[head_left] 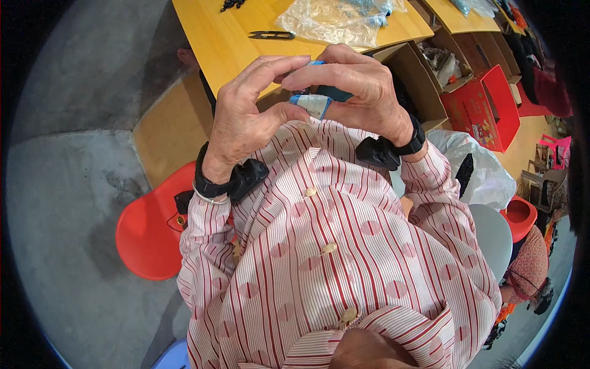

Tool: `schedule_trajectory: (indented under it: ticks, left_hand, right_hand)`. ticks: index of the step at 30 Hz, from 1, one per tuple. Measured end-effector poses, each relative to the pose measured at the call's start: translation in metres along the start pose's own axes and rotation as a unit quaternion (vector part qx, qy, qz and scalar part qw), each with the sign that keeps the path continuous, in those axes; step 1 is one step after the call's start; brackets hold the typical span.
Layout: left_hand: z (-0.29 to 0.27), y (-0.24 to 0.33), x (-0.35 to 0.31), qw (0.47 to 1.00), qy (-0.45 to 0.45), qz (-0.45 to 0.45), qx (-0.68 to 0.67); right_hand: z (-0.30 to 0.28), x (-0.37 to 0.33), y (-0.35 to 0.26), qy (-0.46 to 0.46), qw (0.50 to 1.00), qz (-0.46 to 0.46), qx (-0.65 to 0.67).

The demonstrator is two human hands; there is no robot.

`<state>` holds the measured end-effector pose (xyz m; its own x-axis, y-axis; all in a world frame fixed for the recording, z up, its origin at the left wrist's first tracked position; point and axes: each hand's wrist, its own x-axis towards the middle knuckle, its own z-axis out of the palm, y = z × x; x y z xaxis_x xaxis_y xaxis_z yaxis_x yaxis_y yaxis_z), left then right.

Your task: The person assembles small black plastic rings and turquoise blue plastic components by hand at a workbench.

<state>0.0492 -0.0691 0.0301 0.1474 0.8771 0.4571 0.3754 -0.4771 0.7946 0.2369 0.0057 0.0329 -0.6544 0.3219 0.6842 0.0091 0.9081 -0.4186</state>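
The left hand [239, 117], its fingers bent and its thumb reaching inward, faced the right hand [365, 92], curled the same way, so that together they made a loose ring. A small white piece with bright-blue edges [312, 106] sat between the two thumb tips, near the striped red-and-white shirt [332, 209]; whether it was pinched or wrapped on the right thumb, I could not tell, nor how firmly either hand gripped anything behind the fingers.

The likeliest trouble was a slip: the piece was small, and if only the tips bore it, a slight parting of the thumbs could have dropped it onto the shirt front or past the near edge of the yellow wooden table [215, 46]. A fall onto the table might have left it hard to spot near the crumpled clear plastic bag [335, 21]. The black metal thread snips [271, 35] lay well apart, unlikely to interfere.
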Motion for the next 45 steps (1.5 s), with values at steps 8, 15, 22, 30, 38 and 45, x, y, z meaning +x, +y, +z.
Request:
schedule_trajectory:
  ticks: [8,15,22,30,38,45]
  left_hand:
    - [0.003,0.007,-0.004,0.999,0.019,0.029,0.020]
    - [0.008,0.006,-0.003,0.997,0.031,0.063,0.018]
    - [0.014,0.005,-0.004,0.998,0.017,0.051,0.024]
    - [0.016,0.007,0.004,0.998,-0.040,0.022,0.046]
    - [-0.017,-0.021,-0.017,0.986,-0.098,-0.134,-0.002]
    - [-0.024,-0.030,-0.030,0.964,-0.132,-0.228,0.021]
  right_hand:
    - [0.001,-0.002,-0.010,0.017,1.000,-0.016,-0.007]
    - [0.001,-0.002,-0.018,0.052,0.999,-0.003,-0.007]
    - [0.001,-0.014,-0.005,0.043,0.997,-0.042,-0.044]
    - [-0.005,-0.026,0.001,0.041,0.995,-0.008,-0.086]
    - [-0.052,-0.063,0.047,0.102,0.968,0.098,-0.209]
    - [-0.098,-0.156,0.123,0.020,0.891,0.357,-0.278]
